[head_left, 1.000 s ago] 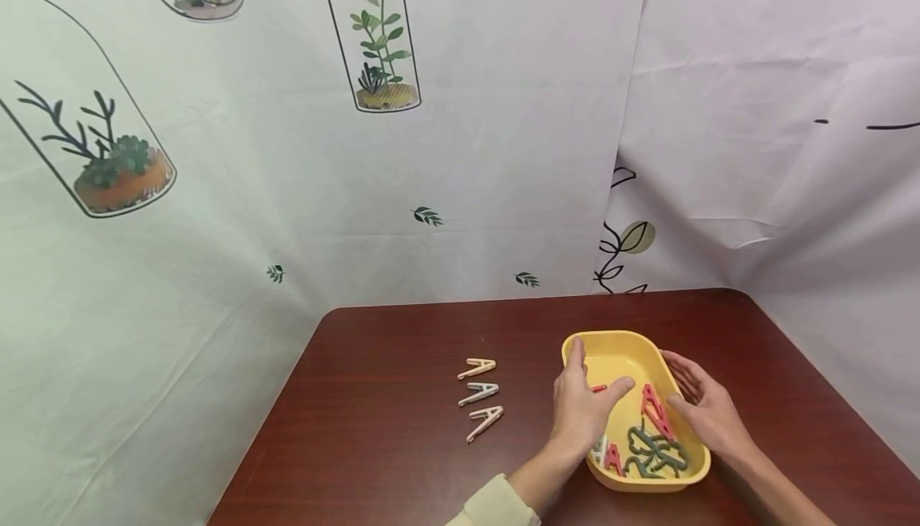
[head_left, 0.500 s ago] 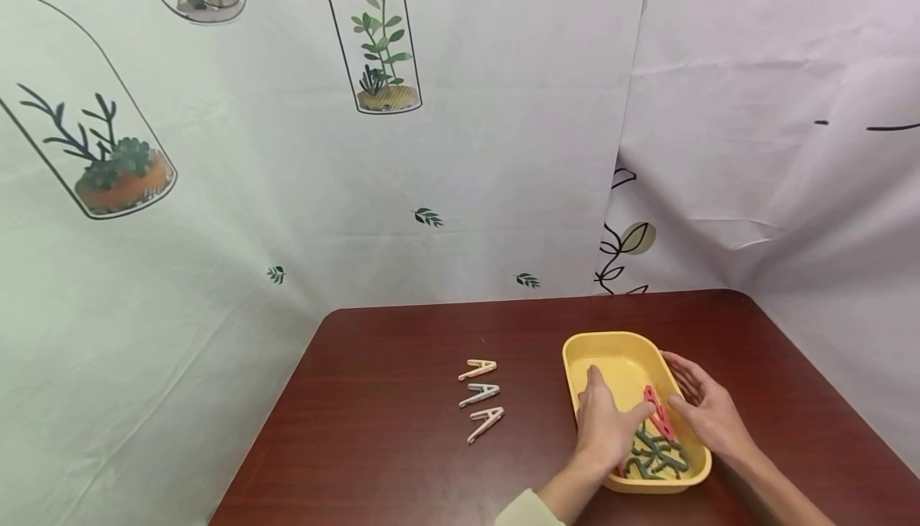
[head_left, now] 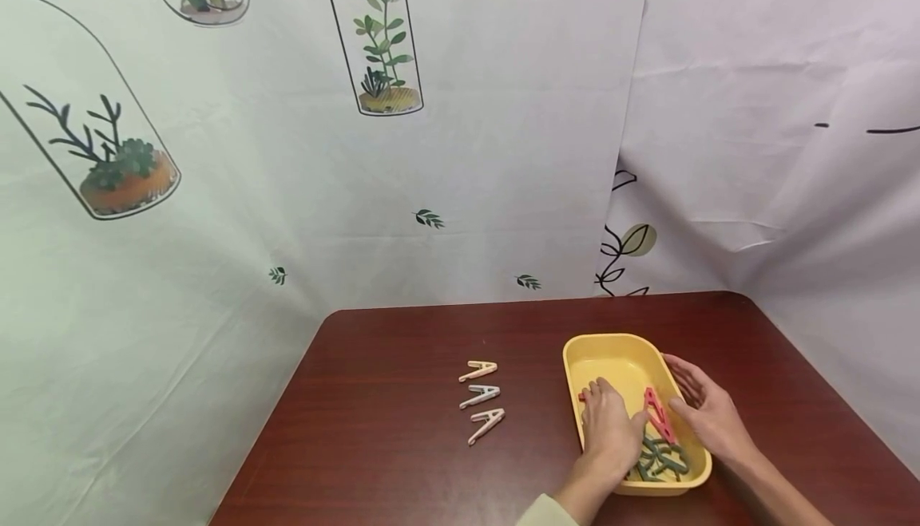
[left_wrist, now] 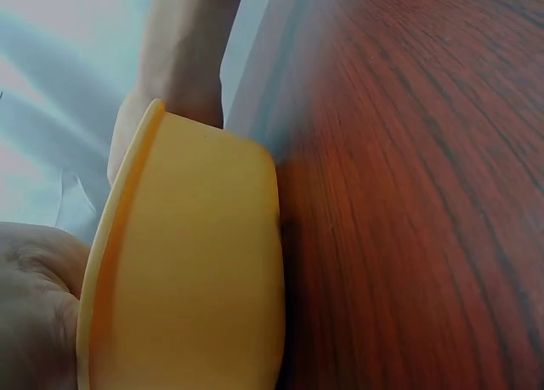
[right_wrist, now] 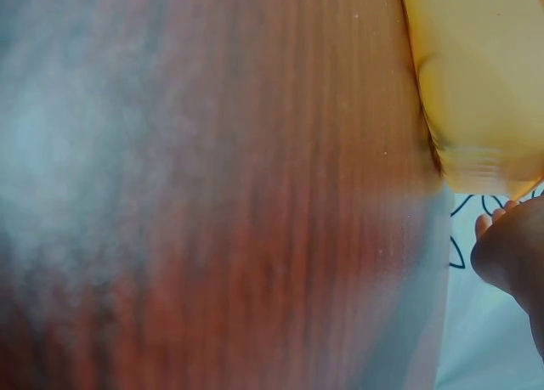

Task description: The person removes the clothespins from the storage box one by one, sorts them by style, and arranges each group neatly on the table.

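A yellow plastic tray [head_left: 604, 342] rests on the table in the head view. My left hand [head_left: 611, 430] reaches down inside it near the left wall, thumb apart from the bent fingers, whose tips are out of sight. In the left wrist view this hand [left_wrist: 38, 309] lies over the rim. With the thumb at the rim and fingers behind the outer wall, my right hand [head_left: 707, 414] holds the tray's right side. Between the hands lie a red clothespin [head_left: 660, 416] and a tangle of dark green plastic pieces [head_left: 657, 460]. A second red bit [head_left: 582, 397] shows beside the left fingers.
Left of the tray, a cream clothespin [head_left: 477, 370], a greyish one [head_left: 479, 396] and a pale pink one [head_left: 486, 425] lie in a column on the dark red-brown table [head_left: 381, 414]. Printed white cloth [head_left: 503, 175] hangs behind the table and along its sides.
My left hand has moved from the tray's left rim rightward and down into it, its fingers bending downward. The right hand stays at the tray's right side; the tray and table clothespins keep their places.
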`<state>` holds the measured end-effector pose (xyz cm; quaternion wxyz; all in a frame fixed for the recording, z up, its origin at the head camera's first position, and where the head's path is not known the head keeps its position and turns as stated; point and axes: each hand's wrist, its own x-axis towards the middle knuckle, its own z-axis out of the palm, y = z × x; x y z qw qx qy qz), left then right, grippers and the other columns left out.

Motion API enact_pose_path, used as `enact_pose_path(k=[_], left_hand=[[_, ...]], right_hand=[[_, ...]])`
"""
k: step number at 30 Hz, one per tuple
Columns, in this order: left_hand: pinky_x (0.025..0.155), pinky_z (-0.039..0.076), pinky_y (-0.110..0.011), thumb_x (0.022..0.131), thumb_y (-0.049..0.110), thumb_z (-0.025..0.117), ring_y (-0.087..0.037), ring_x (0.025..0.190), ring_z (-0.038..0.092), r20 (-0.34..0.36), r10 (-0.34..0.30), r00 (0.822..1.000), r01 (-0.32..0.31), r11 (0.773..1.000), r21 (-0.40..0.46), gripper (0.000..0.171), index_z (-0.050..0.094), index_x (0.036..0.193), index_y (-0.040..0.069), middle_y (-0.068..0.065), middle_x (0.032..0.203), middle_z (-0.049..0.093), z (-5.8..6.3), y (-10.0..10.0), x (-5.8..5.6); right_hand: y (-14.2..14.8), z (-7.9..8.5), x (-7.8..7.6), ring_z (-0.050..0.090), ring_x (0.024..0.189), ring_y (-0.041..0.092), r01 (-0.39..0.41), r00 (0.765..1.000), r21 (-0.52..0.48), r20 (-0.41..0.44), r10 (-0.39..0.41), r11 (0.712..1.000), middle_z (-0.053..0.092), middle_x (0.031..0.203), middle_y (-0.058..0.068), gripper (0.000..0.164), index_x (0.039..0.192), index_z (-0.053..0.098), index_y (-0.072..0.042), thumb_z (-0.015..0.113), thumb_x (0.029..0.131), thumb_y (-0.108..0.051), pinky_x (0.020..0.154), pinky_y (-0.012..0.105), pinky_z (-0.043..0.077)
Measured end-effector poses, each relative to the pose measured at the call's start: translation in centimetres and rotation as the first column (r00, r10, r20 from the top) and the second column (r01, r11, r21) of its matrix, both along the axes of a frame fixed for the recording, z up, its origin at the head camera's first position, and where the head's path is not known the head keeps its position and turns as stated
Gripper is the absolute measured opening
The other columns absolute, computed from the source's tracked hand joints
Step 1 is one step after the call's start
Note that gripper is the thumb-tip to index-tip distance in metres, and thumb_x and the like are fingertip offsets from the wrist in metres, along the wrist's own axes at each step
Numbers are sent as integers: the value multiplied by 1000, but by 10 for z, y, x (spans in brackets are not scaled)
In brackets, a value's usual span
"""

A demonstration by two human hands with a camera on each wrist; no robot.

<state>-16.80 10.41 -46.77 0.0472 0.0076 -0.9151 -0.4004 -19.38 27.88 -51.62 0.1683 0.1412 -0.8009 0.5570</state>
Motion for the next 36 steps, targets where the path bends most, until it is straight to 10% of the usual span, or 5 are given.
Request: enact_pose_path(k=[14, 25, 31, 36], left_hand=[[75, 55, -30, 74, 0, 91, -19, 85, 58, -171, 50, 984, -80, 981, -178, 41, 65, 104, 8, -3, 95, 51, -9, 4, 1], [68, 53, -25, 74, 1, 93, -13, 74, 60, -155, -60, 986, 19, 967, -256, 33, 66, 89, 13, 0, 83, 53, -12, 2, 0], [68, 52, -21, 77, -9, 83, -4, 71, 60, -113, -93, 989, 96, 995, 17, 31, 72, 88, 18, 11, 78, 61, -12, -5, -1], [67, 52, -15, 82, -9, 80, 3, 70, 65, -65, -99, 993, 114, 946, 304, 26, 77, 89, 16, 13, 78, 71, -7, -7, -2]], right_hand=[[-1, 0, -1, 47, 125, -20, 2, 1000, -12, -6, -2, 1000, 53, 142, -21, 62, 150, 45, 14, 64, 92, 20, 98, 3, 39], [-1, -1, 1, 46, 123, -21, 2, 1000, -10, 6, -2, 1000, 53, 141, -24, 62, 150, 45, 13, 65, 92, 19, 97, 3, 40], [-1, 0, 3, 46, 123, -22, 10, 1000, 7, 16, -10, 1000, 55, 144, -14, 62, 151, 45, 12, 65, 93, 18, 96, 3, 40], [-1, 1, 3, 46, 124, -21, 1, 1000, 5, -1, -1, 1000, 56, 145, -11, 61, 150, 45, 13, 64, 93, 19, 97, 3, 40]])
